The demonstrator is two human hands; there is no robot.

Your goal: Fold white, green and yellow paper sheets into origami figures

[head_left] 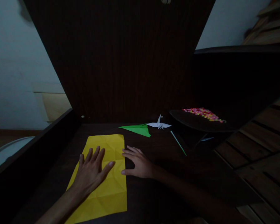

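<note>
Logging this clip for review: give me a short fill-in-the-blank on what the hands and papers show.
1. The left hand lies flat on the ___ paper.
2. The right hand rests at that sheet's ___ edge.
3. Behind the green folded paper stands a white paper ___.

Missing words: yellow; right; crane

A folded green paper shape (138, 129) lies flat at the far side of the dark counter (154, 193), pointed toward the left. Just right of it sits a small white paper crane (159, 124), its neck raised. Farther right, a dark tray (196, 123) carries a heap of small pink, yellow and orange pieces (203, 113). A thin green strip (178, 142) runs diagonally on the counter below the crane, near the tray's edge. A tall dark wooden panel (121, 62) stands behind. Pale wall (14, 68) shows at far left, wooden slats (266, 137) at right.
</note>
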